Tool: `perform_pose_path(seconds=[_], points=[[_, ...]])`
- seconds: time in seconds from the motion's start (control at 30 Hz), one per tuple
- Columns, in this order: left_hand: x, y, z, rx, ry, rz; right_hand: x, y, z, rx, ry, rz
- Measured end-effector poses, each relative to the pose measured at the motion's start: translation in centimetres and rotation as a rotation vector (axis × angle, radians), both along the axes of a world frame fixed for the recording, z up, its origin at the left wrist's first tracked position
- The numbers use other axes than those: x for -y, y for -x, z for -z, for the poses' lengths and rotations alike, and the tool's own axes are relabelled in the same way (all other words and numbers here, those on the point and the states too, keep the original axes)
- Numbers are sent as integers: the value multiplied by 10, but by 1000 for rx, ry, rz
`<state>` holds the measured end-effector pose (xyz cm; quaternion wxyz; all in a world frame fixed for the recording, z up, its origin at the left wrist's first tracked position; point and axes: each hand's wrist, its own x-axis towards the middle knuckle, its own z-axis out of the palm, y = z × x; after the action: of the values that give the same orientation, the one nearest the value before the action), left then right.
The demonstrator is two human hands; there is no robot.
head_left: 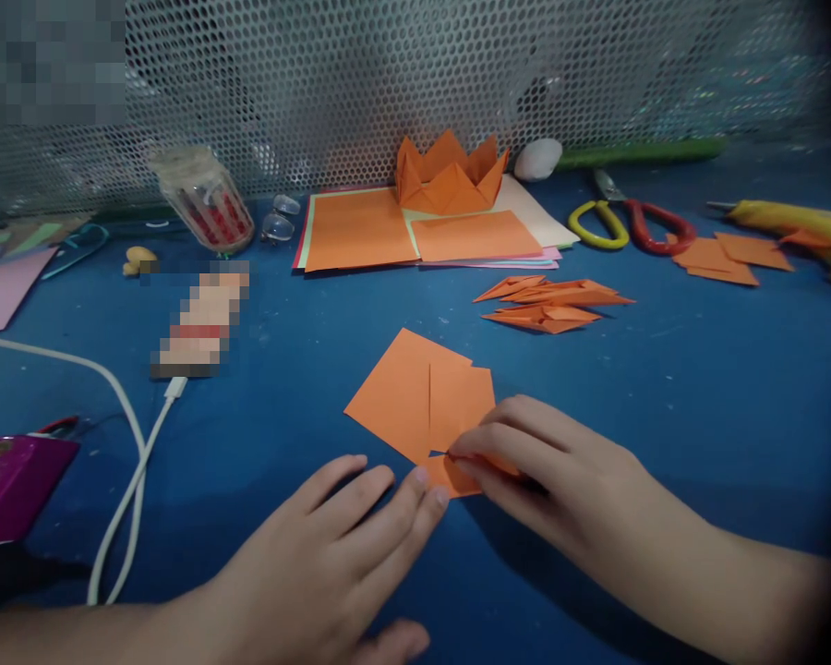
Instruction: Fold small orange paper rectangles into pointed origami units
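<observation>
My right hand point(560, 462) pinches a small orange paper piece point(453, 478) at its edge, fingers bent over it and hiding part of it. My left hand point(346, 554) lies flat on the blue table with fingers stretched out, two fingertips on or beside the left end of that piece. Just beyond both hands lie orange paper squares point(391, 392), overlapping, one turned like a diamond. Behind them is a small group of folded, pointed orange paper pieces point(554, 300). Farther back stands a folded orange paper crown shape point(450, 175) on a stack of coloured sheets point(360, 226).
Scissors point(630, 224) with yellow and red handles lie at the back right, near more orange squares point(716, 259) and a yellow-handled tool point(789, 222). A glass jar point(204, 203), a white cable point(135, 443) and a purple box point(20, 485) are on the left. Perforated metal point(305, 83) stands behind.
</observation>
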<state>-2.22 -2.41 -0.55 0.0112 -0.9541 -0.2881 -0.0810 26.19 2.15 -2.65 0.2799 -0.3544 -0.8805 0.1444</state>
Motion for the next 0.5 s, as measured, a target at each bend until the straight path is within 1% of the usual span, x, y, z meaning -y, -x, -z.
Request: perform_pose_path(seconds=[0.13,0.2,0.27,0.33,0.37,0.4,0.47,0.5], points=[[0,2,0,18,11,-12,-1,-2,-4,98,-187,2],[1,1,0,34,10,-20,-1,-3,-9,145,-279,-62],[1,0,1,56,14,-28,3,-4,-13,200,-344,-172],[1,-1,2,61,21,-33,12,-6,-10,243,-392,-199],[1,-1,3,53,24,-33,17,-7,-6,265,-393,-177],[1,-1,3,42,24,-34,24,-9,-1,228,-410,-66],[1,0,3,28,16,-35,37,-13,12,255,-364,-46],[1,0,4,27,10,-35,43,-16,18,264,-344,-14]])
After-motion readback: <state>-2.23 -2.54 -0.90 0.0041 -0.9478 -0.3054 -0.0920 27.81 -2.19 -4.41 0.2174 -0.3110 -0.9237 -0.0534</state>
